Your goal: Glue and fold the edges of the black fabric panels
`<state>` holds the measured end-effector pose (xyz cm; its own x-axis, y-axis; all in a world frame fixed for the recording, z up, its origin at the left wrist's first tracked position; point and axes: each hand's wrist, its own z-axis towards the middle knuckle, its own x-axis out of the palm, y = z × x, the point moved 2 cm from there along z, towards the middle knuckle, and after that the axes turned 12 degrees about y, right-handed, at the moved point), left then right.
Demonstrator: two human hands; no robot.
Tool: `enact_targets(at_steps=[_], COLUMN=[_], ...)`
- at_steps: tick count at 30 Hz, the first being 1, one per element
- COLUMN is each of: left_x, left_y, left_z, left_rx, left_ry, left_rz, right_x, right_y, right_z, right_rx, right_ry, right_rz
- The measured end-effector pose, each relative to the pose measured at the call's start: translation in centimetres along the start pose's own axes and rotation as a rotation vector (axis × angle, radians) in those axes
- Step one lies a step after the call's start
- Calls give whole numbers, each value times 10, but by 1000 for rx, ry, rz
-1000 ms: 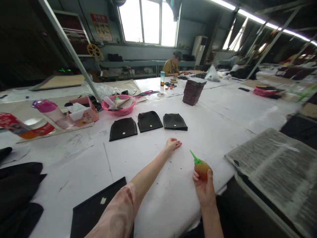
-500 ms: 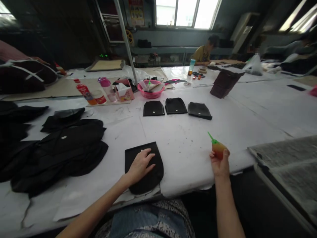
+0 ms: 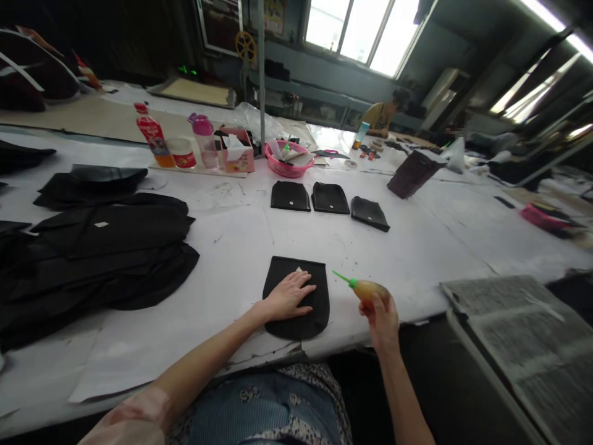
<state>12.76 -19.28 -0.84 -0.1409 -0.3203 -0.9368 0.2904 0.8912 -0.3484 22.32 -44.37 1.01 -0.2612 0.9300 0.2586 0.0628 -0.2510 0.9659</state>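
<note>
Over on the left, limp black cloth-like pieces (image 3: 115, 232) are lying heaped; next, the left hand (image 3: 288, 295), fingers spread, is resting on a flat black round-bottomed panel (image 3: 296, 329) near the table edge. And rightmost, the right hand (image 3: 383, 316) is gripping a plump amber squeeze bottle (image 3: 369, 288), its thin green nozzle (image 3: 341, 276) pointing leftward, just clear of the panel.

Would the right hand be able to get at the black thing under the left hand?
Probably yes: the right hand holds a bottle, green nozzle toward the black piece, with only white tabletop between. The left hand covers part, though.
</note>
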Motion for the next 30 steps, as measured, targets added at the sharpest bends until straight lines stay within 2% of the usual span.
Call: enact_targets(at_steps=[7,14,20,30], left_x=[9,10,5,8], left_y=[-1,0,-2,0], left_z=[10,9,8,9], left_rx=[56,67,48,59], left_ry=[-86,-122,-82,-106], left_rz=[-97,-158,-120,-159], right_x=[14,16,18,22], right_y=[18,12,8,1], right_z=[3,13,22,34], right_rx=[-99,-137,-123,-107], right_ry=[-35,5,-12,-3], right_rz=[-303,-504,-573,-627])
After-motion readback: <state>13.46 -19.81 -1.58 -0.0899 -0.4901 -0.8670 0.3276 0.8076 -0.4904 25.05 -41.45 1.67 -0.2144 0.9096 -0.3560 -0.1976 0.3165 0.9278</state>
